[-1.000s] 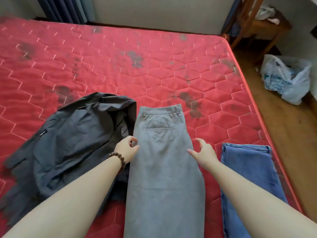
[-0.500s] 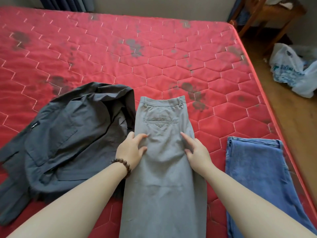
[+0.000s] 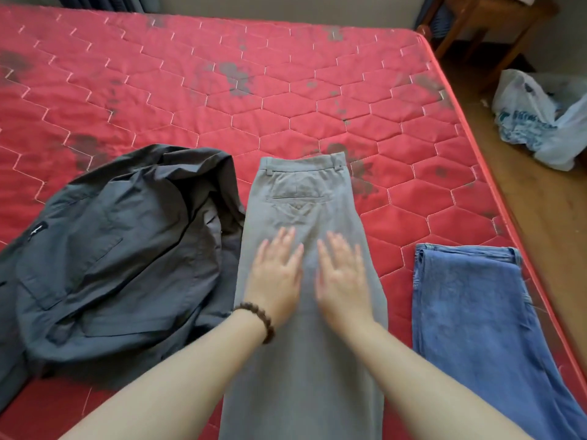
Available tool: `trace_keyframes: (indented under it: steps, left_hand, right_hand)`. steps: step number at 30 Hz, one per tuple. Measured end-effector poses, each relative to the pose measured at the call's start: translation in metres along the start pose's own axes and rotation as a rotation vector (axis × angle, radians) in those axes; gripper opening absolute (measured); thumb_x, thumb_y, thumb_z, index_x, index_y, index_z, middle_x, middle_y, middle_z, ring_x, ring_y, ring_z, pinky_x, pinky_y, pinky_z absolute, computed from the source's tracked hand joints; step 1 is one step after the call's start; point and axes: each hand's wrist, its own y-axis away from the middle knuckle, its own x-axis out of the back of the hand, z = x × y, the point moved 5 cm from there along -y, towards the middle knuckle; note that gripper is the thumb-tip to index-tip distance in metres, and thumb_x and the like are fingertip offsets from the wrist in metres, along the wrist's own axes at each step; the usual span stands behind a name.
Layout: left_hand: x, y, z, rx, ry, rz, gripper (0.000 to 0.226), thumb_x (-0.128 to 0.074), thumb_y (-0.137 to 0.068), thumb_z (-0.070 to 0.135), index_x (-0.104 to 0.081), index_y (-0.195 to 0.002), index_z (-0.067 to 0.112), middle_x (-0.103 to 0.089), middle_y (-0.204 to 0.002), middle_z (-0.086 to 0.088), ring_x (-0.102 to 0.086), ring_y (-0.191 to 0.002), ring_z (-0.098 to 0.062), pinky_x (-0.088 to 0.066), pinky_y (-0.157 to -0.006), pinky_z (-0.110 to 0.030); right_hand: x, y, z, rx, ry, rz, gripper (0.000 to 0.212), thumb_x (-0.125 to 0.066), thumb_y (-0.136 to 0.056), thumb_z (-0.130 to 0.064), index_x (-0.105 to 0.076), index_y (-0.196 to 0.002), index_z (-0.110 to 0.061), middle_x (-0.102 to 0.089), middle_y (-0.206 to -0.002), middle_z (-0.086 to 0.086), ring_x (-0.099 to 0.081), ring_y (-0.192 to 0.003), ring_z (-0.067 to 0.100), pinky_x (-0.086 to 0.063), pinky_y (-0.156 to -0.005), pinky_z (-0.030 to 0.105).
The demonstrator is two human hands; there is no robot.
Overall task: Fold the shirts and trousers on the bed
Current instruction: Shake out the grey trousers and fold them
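Grey trousers [image 3: 301, 192] lie lengthwise on the red mattress [image 3: 222, 106], folded leg on leg, waistband away from me. My left hand [image 3: 274, 274], with a bead bracelet at the wrist, and my right hand [image 3: 343, 281] lie flat side by side on the trousers below the back pocket, fingers straight and slightly blurred. A crumpled dark grey shirt [image 3: 120, 255] lies to the left, touching the trousers' left edge. Blue jeans [image 3: 476, 312] lie to the right, near the mattress edge.
The mattress's right edge [image 3: 495, 192] borders a wooden floor [image 3: 540, 217]. A white plastic bag [image 3: 540, 115] sits on that floor. A wooden chair [image 3: 476, 23] stands at the far right corner. A wall runs behind the bed.
My hands moved from the trousers' side edges to the middle of the fabric and now lie flat on it, side by side.
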Motion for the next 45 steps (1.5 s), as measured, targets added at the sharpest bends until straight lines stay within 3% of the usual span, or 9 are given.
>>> trace_keyframes:
  steps: [3,7,10,16,21,27,37,42,45]
  left_hand:
    - [-0.034,0.029,0.006,-0.032,-0.108,-0.204,0.054,-0.034,-0.086,0.031,-0.057,-0.132,0.013,-0.052,-0.141,-0.007,-0.046,-0.132,-0.024,-0.025,-0.107,-0.042]
    - [-0.042,0.042,-0.016,0.026,-0.193,-0.220,0.064,-0.031,-0.089,0.053,-0.044,-0.142,0.021,-0.040,-0.150,-0.006,-0.037,-0.139,-0.027,-0.020,-0.111,-0.046]
    - [-0.038,0.050,-0.027,0.126,-0.227,-0.247,0.071,-0.023,-0.088,0.059,-0.032,-0.148,0.021,-0.030,-0.155,-0.005,-0.026,-0.144,-0.023,-0.013,-0.115,-0.046]
    - [-0.027,0.107,-0.007,0.176,-0.181,-0.255,0.076,-0.031,-0.084,0.054,-0.039,-0.144,0.008,-0.034,-0.150,-0.021,-0.031,-0.141,-0.031,-0.015,-0.114,-0.051]
    - [-0.028,0.182,0.036,0.104,-0.089,-0.281,0.069,-0.035,-0.085,0.046,-0.040,-0.145,0.012,-0.029,-0.152,-0.024,-0.027,-0.142,-0.035,-0.017,-0.113,-0.051]
    - [-0.018,0.259,0.051,0.087,-0.071,-0.307,0.069,-0.035,-0.086,0.049,-0.031,-0.149,0.021,-0.019,-0.156,-0.021,-0.016,-0.145,-0.035,-0.015,-0.114,-0.050]
    - [0.001,0.378,0.071,0.120,-0.091,-0.330,0.067,-0.035,-0.087,0.047,-0.030,-0.148,0.023,-0.023,-0.155,-0.019,-0.019,-0.144,-0.035,-0.020,-0.110,-0.060]
    - [0.011,0.448,0.089,0.201,-0.076,-0.364,0.067,-0.034,-0.088,0.047,-0.034,-0.147,0.018,-0.022,-0.155,-0.020,-0.017,-0.144,-0.038,-0.019,-0.111,-0.056]
    - [0.017,0.486,0.099,0.224,-0.072,-0.383,0.064,-0.023,-0.095,0.049,-0.030,-0.149,0.016,-0.018,-0.157,-0.020,-0.015,-0.144,-0.040,-0.019,-0.112,-0.054]
  right_hand:
    - [-0.033,0.032,-0.017,0.082,-0.009,-0.197,0.054,-0.039,-0.085,-0.022,-0.053,-0.134,-0.007,-0.051,-0.141,0.010,-0.049,-0.130,0.025,-0.022,-0.109,0.044]
    - [-0.044,0.045,0.012,0.062,0.128,-0.252,0.057,-0.033,-0.093,-0.046,-0.039,-0.145,-0.025,-0.039,-0.151,0.000,-0.037,-0.139,0.020,-0.014,-0.113,0.051]
    - [-0.037,0.057,0.037,-0.016,0.214,-0.291,0.063,-0.025,-0.092,-0.057,-0.034,-0.147,-0.028,-0.032,-0.154,-0.002,-0.029,-0.143,0.020,-0.005,-0.115,0.054]
    - [-0.028,0.100,0.015,-0.267,0.175,-0.212,0.060,-0.028,-0.088,-0.037,-0.052,-0.137,-0.011,-0.042,-0.147,0.013,-0.041,-0.136,0.028,-0.008,-0.112,0.054]
    - [-0.028,0.186,-0.039,-0.137,0.115,-0.265,0.056,-0.032,-0.089,-0.035,-0.044,-0.142,-0.020,-0.039,-0.150,0.013,-0.036,-0.139,0.029,-0.020,-0.109,0.058]
    - [-0.014,0.283,-0.042,-0.162,0.110,-0.248,0.056,-0.035,-0.093,-0.046,-0.038,-0.146,-0.029,-0.029,-0.155,0.012,-0.023,-0.145,0.029,-0.019,-0.112,0.059]
    - [0.006,0.395,-0.079,-0.119,0.056,-0.323,0.058,-0.038,-0.090,-0.051,-0.036,-0.146,-0.035,-0.025,-0.156,0.014,-0.021,-0.145,0.034,-0.021,-0.108,0.065]
    - [0.015,0.459,-0.090,-0.100,0.033,-0.363,0.057,-0.033,-0.093,-0.053,-0.035,-0.147,-0.033,-0.024,-0.156,0.015,-0.020,-0.145,0.033,-0.021,-0.108,0.064]
    - [0.021,0.492,-0.097,-0.086,0.035,-0.398,0.057,-0.019,-0.099,-0.053,-0.031,-0.149,-0.030,-0.021,-0.157,0.016,-0.018,-0.146,0.033,-0.021,-0.109,0.063]
